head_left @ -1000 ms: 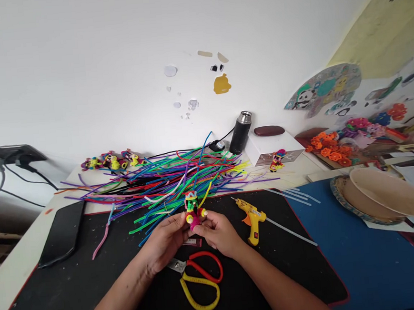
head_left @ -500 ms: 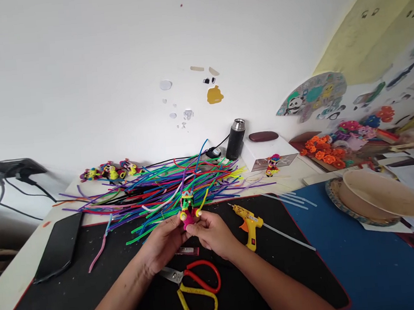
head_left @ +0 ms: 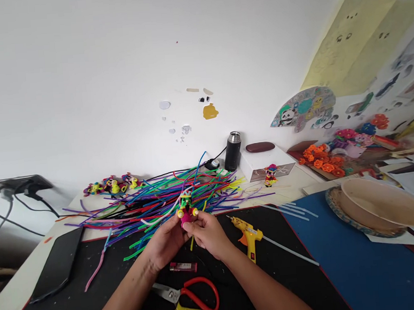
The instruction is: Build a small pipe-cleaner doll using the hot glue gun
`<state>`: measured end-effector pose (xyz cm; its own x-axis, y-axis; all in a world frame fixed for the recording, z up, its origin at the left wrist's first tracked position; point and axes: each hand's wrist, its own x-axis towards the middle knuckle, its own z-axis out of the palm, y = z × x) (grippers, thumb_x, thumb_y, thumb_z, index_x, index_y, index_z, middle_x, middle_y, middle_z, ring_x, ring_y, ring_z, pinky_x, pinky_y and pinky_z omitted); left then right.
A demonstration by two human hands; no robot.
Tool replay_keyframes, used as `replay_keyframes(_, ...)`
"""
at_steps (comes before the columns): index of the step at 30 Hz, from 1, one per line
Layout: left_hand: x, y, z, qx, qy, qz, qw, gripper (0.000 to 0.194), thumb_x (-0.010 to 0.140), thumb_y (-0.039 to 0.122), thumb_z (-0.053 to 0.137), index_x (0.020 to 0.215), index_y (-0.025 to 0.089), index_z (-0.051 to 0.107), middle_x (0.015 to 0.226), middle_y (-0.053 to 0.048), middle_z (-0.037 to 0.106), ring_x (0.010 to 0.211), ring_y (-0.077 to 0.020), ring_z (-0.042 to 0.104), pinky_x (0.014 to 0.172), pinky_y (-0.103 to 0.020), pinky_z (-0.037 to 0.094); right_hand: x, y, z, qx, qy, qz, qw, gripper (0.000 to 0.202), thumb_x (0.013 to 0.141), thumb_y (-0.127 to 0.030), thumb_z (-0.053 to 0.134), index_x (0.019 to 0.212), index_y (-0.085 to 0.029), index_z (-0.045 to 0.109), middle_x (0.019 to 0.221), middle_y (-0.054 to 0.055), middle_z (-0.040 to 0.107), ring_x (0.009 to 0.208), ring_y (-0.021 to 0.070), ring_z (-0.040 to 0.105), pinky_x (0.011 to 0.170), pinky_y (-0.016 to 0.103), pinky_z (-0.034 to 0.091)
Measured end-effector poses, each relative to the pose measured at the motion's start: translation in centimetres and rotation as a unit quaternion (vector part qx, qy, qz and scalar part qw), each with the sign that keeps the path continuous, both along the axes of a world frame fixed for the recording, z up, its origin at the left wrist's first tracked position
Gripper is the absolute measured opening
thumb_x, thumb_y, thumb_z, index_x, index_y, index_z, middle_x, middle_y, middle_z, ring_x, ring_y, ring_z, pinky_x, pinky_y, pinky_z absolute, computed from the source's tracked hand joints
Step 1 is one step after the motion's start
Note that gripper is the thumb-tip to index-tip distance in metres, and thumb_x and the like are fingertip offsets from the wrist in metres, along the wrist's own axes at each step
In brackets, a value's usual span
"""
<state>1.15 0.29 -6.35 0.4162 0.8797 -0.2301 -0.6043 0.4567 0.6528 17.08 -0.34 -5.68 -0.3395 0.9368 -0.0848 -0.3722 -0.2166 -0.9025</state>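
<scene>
A small pipe-cleaner doll [head_left: 187,205] with a green face, banded headpiece, yellow cuffs and magenta lower body is held up over the black mat. My left hand [head_left: 166,240] grips it from the left, fingers curled behind it. From the other side, my right hand [head_left: 210,233] pinches its magenta lower part between thumb and fingers. A thin yellow stem [head_left: 192,243] shows just below the hands. Under them lie a pinkish-red lighter-like piece [head_left: 183,267] and scissors [head_left: 200,295] with one red and one yellow handle. Right of my hands rests a yellow glue gun [head_left: 249,234].
Many coloured pipe cleaners [head_left: 125,211] spread behind the hands. Several finished dolls [head_left: 112,185] sit back left, another doll [head_left: 270,175] by a white box [head_left: 279,156]. A black flask [head_left: 232,152], a dark tablet-like slab [head_left: 58,267] and a beige bowl [head_left: 386,203] stand around.
My view has tilted up, so the desk sits lower in the picture. Both hands keep hold of the doll. The yellow stem at its right no longer rises as high.
</scene>
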Motion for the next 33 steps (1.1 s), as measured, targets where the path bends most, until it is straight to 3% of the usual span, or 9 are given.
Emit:
replay_keyframes(10, 0.4, -0.1, -0.8, -0.025, -0.001, 0.001, 1.000, 0.020, 0.086, 0.034, 0.084, 0.101, 0.021, 0.079, 0.101, -0.005, 0.082, 0.090, -0.0204, 0.075, 0.084, -0.030, 0.056, 0.4, -0.4, -1.0, 0.008, -0.016, 0.010, 1.000, 0.048, 0.074, -0.056, 0.086, 0.093, -0.018, 0.064, 0.051, -0.013, 0.040, 0.037, 0.0045, 0.028, 0.038, 0.022, 0.020)
replay_keyframes(16, 0.4, -0.4, -1.5, -0.021, 0.004, 0.007, 1.000, 0.023, 0.088, 0.036, 0.082, 0.103, 0.019, 0.079, 0.105, -0.007, 0.082, 0.097, -0.0229, 0.075, 0.091, -0.035, 0.056, 0.5, -0.4, -1.6, 0.025, -0.038, 0.012, 0.999, 0.046, 0.077, -0.055, 0.084, 0.095, -0.018, 0.064, 0.049, -0.013, 0.039, 0.037, 0.0053, 0.029, 0.039, 0.022, 0.021)
replay_keyframes(24, 0.8, -0.7, -1.2, 0.001, -0.008, 0.000, 1.000, 0.018, 0.092, 0.034, 0.077, 0.103, 0.020, 0.079, 0.102, -0.005, 0.082, 0.088, -0.0188, 0.075, 0.082, -0.028, 0.056, 0.9, -0.4, -1.8, 0.048, -0.073, 0.015, 0.996, 0.040, 0.081, -0.051, 0.081, 0.096, -0.018, 0.064, 0.052, -0.012, 0.043, 0.039, 0.0060, 0.032, 0.041, 0.022, 0.024)
replay_keyframes(33, 0.9, -1.0, -1.4, 0.012, -0.059, -0.015, 0.998, 0.019, 0.094, 0.030, 0.076, 0.104, 0.015, 0.079, 0.104, -0.007, 0.083, 0.091, -0.0193, 0.076, 0.083, -0.027, 0.056, 1.4, -0.5, -1.7, 0.087, -0.111, 0.012, 0.990, 0.029, 0.082, -0.041, 0.078, 0.093, -0.017, 0.065, 0.054, -0.010, 0.045, 0.043, 0.0073, 0.036, 0.045, 0.022, 0.027)
